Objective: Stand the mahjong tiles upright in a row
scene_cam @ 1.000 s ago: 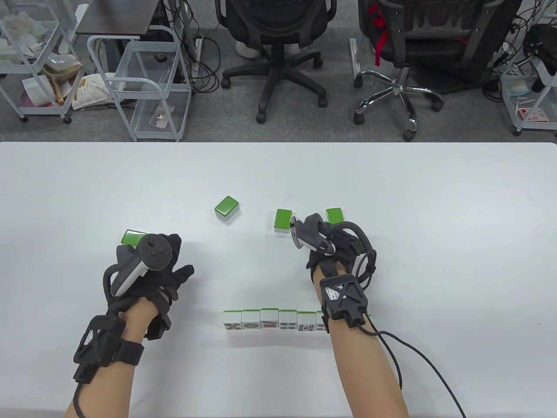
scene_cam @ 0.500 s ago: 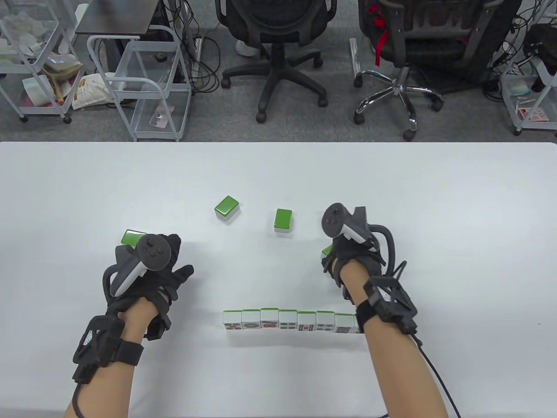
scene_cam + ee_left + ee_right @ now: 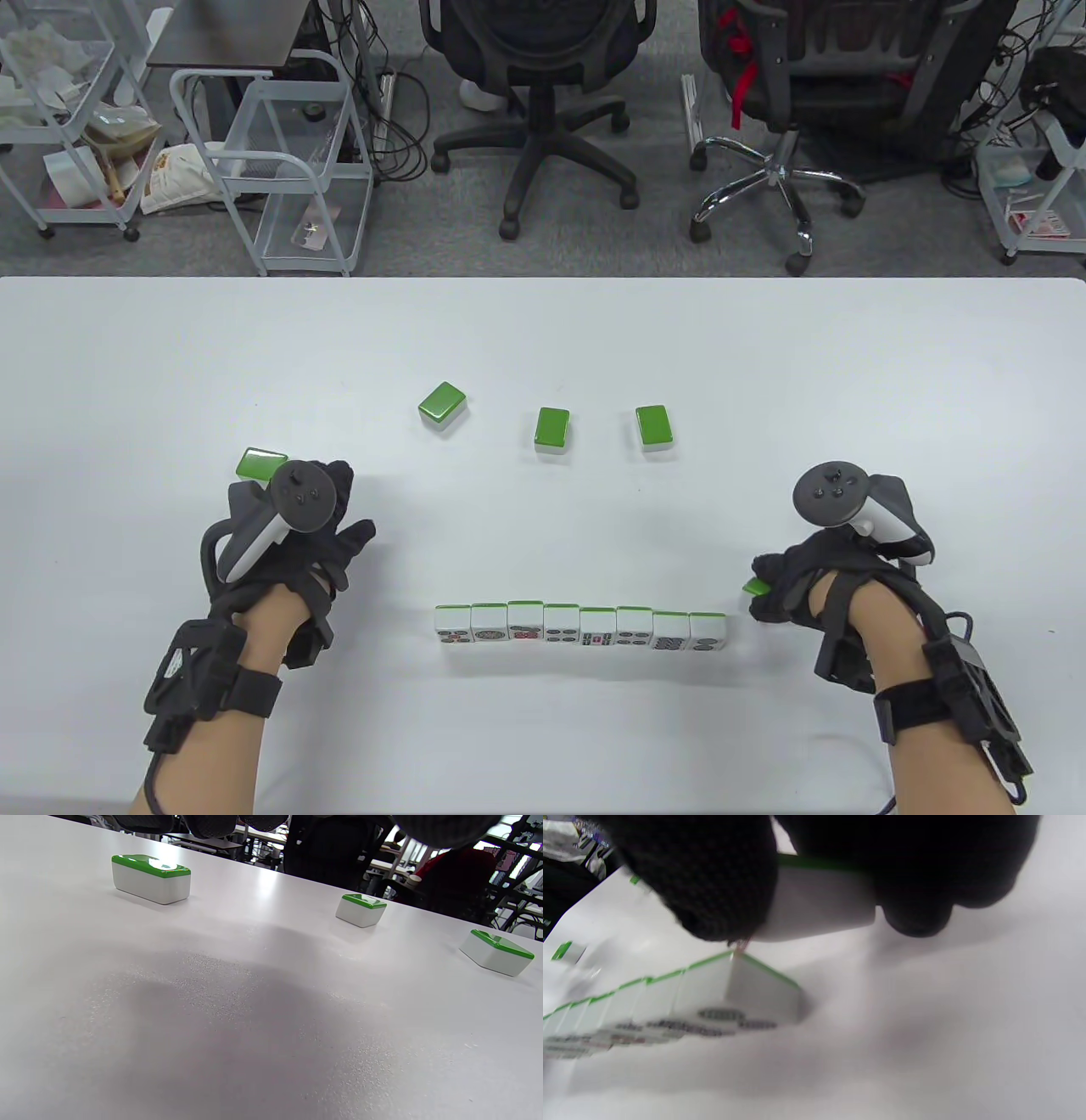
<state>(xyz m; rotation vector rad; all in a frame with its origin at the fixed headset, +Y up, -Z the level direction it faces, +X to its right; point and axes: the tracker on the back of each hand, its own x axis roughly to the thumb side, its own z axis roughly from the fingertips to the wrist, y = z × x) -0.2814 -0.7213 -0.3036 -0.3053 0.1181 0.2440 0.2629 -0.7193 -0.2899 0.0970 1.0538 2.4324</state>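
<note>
A row of several upright mahjong tiles (image 3: 579,628) stands near the table's front, faces toward me. My right hand (image 3: 768,594) pinches a green-backed tile (image 3: 753,587) just right of the row's right end, low over the table. In the right wrist view the fingers (image 3: 712,878) hold this tile (image 3: 818,904) above and beside the row's end tile (image 3: 755,993). My left hand (image 3: 335,518) rests open on the table to the left, holding nothing. Loose tiles lie face down: one (image 3: 259,463) by the left hand, and three further back (image 3: 443,402), (image 3: 552,427), (image 3: 655,424).
The white table (image 3: 848,382) ends at its far edge, with office chairs (image 3: 534,102) and wire carts (image 3: 280,170) beyond. The left wrist view shows three flat tiles (image 3: 150,877), (image 3: 361,909), (image 3: 496,951) on the table ahead.
My right hand has moved from the loose tiles at the back toward me and to the right, carrying a tile to the row's right end. The left hand has stayed put.
</note>
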